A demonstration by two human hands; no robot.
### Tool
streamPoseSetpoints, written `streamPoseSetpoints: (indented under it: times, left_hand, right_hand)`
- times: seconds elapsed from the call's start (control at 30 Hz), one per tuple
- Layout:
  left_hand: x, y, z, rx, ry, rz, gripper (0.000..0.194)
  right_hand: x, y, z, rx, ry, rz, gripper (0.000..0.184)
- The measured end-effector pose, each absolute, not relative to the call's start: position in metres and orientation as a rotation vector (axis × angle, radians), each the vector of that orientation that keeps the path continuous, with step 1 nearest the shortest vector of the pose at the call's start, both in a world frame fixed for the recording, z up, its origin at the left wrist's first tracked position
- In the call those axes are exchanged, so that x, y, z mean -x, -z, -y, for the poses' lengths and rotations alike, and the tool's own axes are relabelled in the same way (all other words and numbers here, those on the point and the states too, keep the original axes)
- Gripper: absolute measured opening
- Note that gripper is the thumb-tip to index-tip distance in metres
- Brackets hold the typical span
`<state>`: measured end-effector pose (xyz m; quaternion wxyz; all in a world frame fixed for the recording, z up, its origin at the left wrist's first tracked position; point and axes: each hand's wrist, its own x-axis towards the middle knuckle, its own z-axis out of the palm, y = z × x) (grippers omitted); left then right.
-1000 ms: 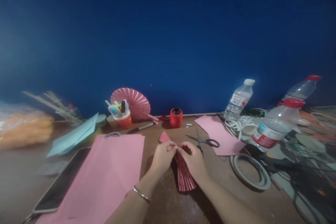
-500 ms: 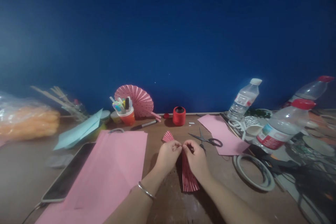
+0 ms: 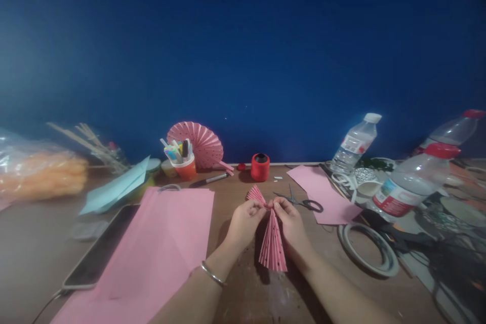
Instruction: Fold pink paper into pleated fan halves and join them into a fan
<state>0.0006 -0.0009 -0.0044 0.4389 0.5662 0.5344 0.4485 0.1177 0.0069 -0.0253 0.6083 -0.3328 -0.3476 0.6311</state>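
We face a brown wooden surface (image 3: 243,309).
Near its middle, our left hand (image 3: 244,221) and right hand (image 3: 291,221) pinch the narrow waist of a pink, dark-spotted, pleated paper fan (image 3: 272,249); beyond sits a squat, red, black-topped cylinder (image 3: 260,169).

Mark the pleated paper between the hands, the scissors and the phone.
Pleated paper (image 3: 273,248): head view, lower fanned part.
Scissors (image 3: 298,202): head view, near the pivot.
Phone (image 3: 100,248): head view, dark screen.
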Motion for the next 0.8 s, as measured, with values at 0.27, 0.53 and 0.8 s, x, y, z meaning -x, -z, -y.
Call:
streamPoseSetpoints:
  times: [0.27, 0.53, 0.8]
  left_hand:
    - [0.009, 0.012, -0.002, -1.562, -1.019, -1.316, 0.017]
    - [0.021, -0.011, 0.002, -1.835, -0.755, -1.333, 0.019]
    - [0.034, -0.052, 0.003, -2.355, -0.538, -1.385, 0.016]
  right_hand:
    - [-0.120, 0.026, -0.008, 0.913, -1.323, 0.943, 0.017]
    - [-0.121, 0.029, -0.006, 1.152, -1.096, 1.210, 0.017]
    - [-0.119, 0.021, -0.001, 1.219, -1.024, 1.510, 0.014]
